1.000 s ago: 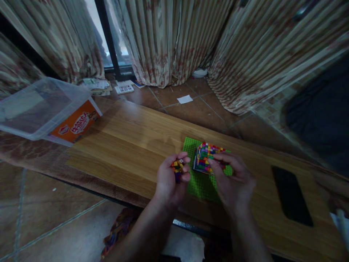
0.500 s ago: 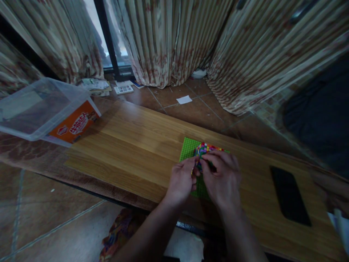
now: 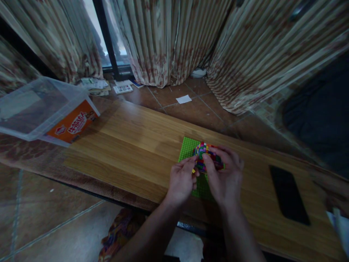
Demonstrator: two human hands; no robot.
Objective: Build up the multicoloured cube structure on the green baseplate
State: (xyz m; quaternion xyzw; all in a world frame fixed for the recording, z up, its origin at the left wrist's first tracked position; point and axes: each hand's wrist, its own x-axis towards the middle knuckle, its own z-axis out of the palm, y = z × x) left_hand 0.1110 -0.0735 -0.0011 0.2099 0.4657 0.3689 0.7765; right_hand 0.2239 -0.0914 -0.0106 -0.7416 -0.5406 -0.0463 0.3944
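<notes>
A block built of small multicolored toy bricks [image 3: 202, 148] sits on a green studded baseplate [image 3: 187, 146]. My right hand [image 3: 227, 178] wraps round the block's right side, its thumb against the near face and its fingers over the top. At the block's left near corner, my left hand [image 3: 182, 181] is closed, thumb and index finger touching that corner. A small yellow brick [image 3: 193, 170] shows among the left hand's curled fingers. Both hands hide part of the block and the plate's near and right areas.
The baseplate lies on a long wooden board [image 3: 131, 142]. A clear plastic bin [image 3: 35, 134] with an orange label stands at the left end. Toward the right lies a flat black object [image 3: 289, 194]. Papers [image 3: 122, 88] and curtains [image 3: 163, 47] are beyond the board.
My right thumb and fingers have opened out and shifted slightly right, from a pinch near the left hand to a grip round the block. More of its near face shows. My left hand has barely moved.
</notes>
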